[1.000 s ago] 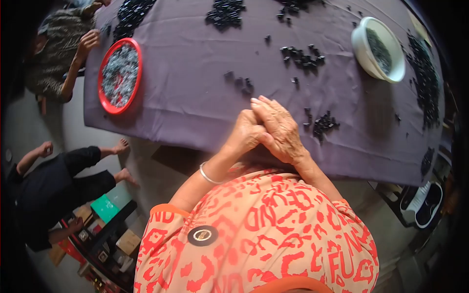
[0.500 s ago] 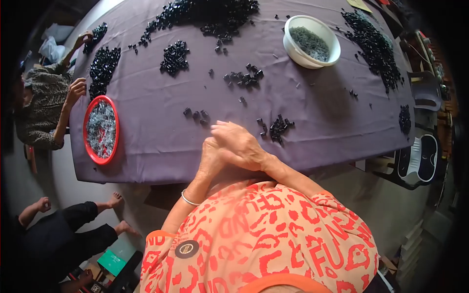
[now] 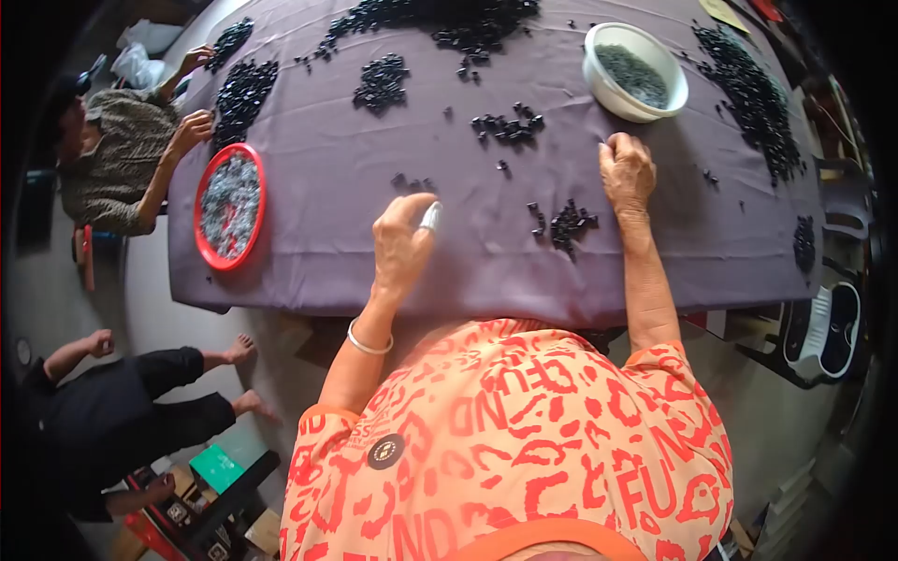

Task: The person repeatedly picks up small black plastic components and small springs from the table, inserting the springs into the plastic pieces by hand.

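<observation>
My left hand (image 3: 402,245) is over the near part of the table, its fingers bent and its thumb apart; I see nothing held in it. A white covering (image 3: 431,217) wraps the thumb tip. Just beyond it lie a few small black pieces (image 3: 426,184), partly hidden. My right hand (image 3: 628,174) is at the near side of a white bowl (image 3: 632,109) of small greyish, clear-looking pieces (image 3: 630,75). Its fingers are curled under, so whatever they hold is hidden. Between my hands sits a small cluster of black pieces (image 3: 572,225).
A purple cloth (image 3: 318,187) covers the table. More black pieces lie in heaps at the far side (image 3: 440,19) and right (image 3: 753,103). A red tray (image 3: 263,210) of greyish pieces stands left, near a co-worker (image 3: 126,154). Another person's legs (image 3: 187,374) show lower left.
My hands were clasped together; they have come apart. The right hand has moved right, to the white bowl, and the left has stayed near the front. The whole view has shifted.
</observation>
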Demonstrator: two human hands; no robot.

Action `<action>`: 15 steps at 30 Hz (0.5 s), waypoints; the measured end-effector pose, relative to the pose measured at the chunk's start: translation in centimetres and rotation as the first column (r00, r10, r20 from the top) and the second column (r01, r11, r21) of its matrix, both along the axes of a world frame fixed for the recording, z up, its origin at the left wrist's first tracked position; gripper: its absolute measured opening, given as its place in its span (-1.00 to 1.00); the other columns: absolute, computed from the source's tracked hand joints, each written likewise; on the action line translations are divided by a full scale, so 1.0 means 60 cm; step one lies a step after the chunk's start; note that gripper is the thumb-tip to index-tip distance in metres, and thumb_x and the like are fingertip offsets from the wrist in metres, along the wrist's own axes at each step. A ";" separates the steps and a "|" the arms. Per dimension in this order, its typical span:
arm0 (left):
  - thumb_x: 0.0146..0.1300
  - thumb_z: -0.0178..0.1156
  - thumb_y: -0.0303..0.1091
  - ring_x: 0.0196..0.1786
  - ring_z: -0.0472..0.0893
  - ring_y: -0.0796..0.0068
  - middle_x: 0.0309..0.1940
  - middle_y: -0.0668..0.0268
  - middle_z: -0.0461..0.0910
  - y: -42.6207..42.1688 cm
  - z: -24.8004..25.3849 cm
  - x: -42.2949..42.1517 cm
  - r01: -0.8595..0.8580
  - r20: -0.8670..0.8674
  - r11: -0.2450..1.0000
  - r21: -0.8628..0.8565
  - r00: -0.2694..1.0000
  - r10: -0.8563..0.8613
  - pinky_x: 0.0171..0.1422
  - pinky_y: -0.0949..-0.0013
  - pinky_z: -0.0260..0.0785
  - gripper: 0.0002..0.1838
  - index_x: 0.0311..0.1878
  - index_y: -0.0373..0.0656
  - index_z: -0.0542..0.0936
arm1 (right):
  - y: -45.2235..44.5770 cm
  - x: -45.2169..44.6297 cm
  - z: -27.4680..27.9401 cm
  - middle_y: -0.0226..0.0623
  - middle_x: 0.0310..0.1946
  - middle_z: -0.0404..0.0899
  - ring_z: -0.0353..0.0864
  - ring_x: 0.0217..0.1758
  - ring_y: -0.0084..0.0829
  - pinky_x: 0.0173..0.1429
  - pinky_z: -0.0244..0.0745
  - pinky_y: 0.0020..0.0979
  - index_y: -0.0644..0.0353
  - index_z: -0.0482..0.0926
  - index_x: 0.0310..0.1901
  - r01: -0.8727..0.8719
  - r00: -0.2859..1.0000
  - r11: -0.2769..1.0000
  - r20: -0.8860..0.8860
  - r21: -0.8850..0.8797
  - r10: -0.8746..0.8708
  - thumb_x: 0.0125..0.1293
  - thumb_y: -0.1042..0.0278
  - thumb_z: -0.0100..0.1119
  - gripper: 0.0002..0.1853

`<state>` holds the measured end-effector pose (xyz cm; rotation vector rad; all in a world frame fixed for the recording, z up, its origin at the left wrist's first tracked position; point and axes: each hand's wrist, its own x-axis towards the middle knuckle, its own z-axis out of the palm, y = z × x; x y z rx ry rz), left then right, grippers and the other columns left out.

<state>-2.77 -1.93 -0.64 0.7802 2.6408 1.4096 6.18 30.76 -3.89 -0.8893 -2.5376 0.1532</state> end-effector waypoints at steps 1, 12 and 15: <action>0.12 0.27 -0.55 -0.32 0.62 0.29 -0.33 0.18 0.64 0.000 -0.002 -0.013 -0.008 0.004 1.000 -0.009 1.000 0.008 -0.17 0.31 0.47 -0.77 -0.11 -0.24 0.66 | 0.003 -0.004 -0.003 -0.34 -0.33 0.61 0.61 -0.12 -0.24 -0.11 0.49 -0.09 0.00 0.58 -0.36 -0.019 1.000 1.000 0.001 0.008 0.019 0.18 0.13 0.28 -0.83; 0.05 0.38 -0.46 -0.29 0.59 0.27 -0.34 0.23 0.58 0.051 0.021 -0.016 0.027 -0.178 0.997 -0.077 0.983 -0.040 -0.21 0.26 0.46 -0.74 -0.15 -0.17 0.64 | -0.039 0.068 0.038 -0.25 -0.41 0.58 0.59 -0.39 -0.26 -0.23 0.50 -0.29 0.22 0.55 -0.30 -0.332 0.889 0.893 -0.417 -0.303 0.189 0.18 0.60 0.25 -0.90; 0.06 0.37 -0.41 -0.19 0.61 0.19 -0.29 0.19 0.59 0.107 0.022 -0.015 0.055 -0.138 0.989 -0.136 0.988 -0.074 -0.12 0.19 0.47 -0.77 -0.17 -0.16 0.64 | -0.036 0.072 0.031 -0.25 -0.38 0.60 0.62 -0.35 -0.34 -0.20 0.51 -0.35 0.24 0.56 -0.27 -0.354 0.872 0.889 -0.447 -0.291 0.201 0.19 0.61 0.26 -0.90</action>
